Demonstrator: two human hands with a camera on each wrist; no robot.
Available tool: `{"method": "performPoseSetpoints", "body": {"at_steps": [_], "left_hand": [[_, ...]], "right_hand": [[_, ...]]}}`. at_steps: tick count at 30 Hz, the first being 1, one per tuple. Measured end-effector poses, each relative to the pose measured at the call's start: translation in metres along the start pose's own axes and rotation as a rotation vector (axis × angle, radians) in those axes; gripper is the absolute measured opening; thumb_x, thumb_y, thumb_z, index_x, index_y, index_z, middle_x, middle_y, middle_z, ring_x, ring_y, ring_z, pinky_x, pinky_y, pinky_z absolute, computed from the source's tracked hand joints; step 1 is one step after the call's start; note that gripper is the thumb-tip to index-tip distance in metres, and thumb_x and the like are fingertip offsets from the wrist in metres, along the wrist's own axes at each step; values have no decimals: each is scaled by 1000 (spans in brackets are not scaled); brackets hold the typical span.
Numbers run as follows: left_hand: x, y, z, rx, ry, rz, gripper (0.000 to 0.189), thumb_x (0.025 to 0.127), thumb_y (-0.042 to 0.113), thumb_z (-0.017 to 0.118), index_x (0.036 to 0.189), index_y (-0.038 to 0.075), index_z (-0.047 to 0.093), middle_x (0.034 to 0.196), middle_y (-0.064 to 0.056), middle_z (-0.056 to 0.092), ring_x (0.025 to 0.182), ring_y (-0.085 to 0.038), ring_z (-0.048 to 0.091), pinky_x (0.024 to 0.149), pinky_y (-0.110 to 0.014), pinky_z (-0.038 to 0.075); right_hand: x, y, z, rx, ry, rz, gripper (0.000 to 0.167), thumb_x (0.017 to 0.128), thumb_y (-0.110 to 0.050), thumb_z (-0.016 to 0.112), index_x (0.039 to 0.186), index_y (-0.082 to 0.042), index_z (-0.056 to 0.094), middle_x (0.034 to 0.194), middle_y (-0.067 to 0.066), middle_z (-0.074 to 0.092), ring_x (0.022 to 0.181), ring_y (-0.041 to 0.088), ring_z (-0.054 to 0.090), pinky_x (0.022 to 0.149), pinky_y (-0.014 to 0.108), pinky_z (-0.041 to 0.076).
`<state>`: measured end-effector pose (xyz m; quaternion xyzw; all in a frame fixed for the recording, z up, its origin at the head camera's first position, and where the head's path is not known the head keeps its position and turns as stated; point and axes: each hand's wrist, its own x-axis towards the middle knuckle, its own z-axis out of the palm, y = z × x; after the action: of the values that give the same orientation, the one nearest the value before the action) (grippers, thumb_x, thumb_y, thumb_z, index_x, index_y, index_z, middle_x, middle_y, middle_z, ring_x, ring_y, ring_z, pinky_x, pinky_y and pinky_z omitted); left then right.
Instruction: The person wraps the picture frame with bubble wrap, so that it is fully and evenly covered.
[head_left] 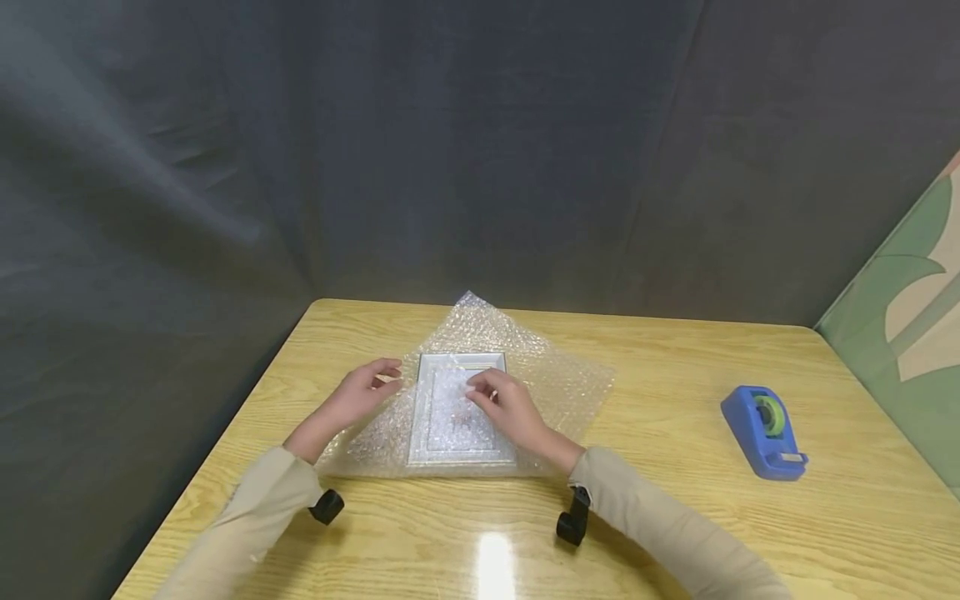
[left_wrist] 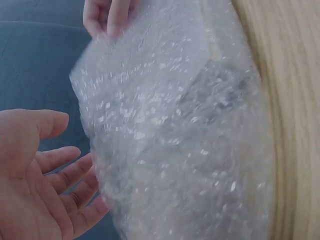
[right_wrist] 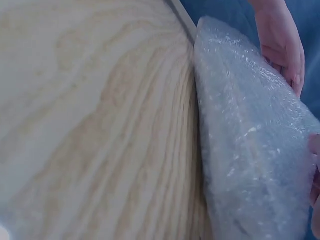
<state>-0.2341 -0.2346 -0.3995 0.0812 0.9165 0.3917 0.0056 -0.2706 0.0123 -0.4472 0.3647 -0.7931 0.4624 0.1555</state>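
Observation:
A silvery-white picture frame [head_left: 461,361] lies on a sheet of bubble wrap [head_left: 573,383] set cornerwise on the table. A flap of the wrap lies over much of the frame. My right hand [head_left: 516,410] is above the frame; its thumb and fingers pinch the flap's edge, as the left wrist view also shows. To the left of the frame, my left hand [head_left: 362,392] hovers with loosely bent fingers and the thumb apart. In the left wrist view its fingertips [left_wrist: 102,201] meet or nearly meet the side of the bubble wrap [left_wrist: 165,125].
On the right of the wooden table [head_left: 660,350] stands a blue tape dispenser [head_left: 750,433] with a green-cored roll. A dark curtain [head_left: 480,150] hangs behind and to the left. At the far right is a patterned panel [head_left: 915,292].

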Motion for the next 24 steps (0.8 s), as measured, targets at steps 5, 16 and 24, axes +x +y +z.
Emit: {"method": "performPoseSetpoints", "body": {"at_steps": [5,16,24], "left_hand": [[1,-1,12,-10,-18,-15,46,92,19,53,130,-4,43,120,-20,53,99,-31,53,73,-35,50],[1,-12,35,-6,-30,-65,65,82,22,66,136,0,37,132,-17,46,104,-31,53,78,-36,51],[8,-22,50,-48,-26,-99,77,74,20,73,138,1,34,135,-18,43,118,-36,46,95,-44,42]], "right_hand": [[1,9,5,-15,-66,74,10,83,-7,64,91,-1,63,75,2,60,65,9,54,59,18,49],[0,18,16,-125,-138,180,19,82,-10,65,96,1,64,78,3,62,66,8,54,60,17,48],[0,18,18,-163,-130,187,18,77,-3,66,94,4,64,76,5,62,65,10,54,60,18,48]]}}
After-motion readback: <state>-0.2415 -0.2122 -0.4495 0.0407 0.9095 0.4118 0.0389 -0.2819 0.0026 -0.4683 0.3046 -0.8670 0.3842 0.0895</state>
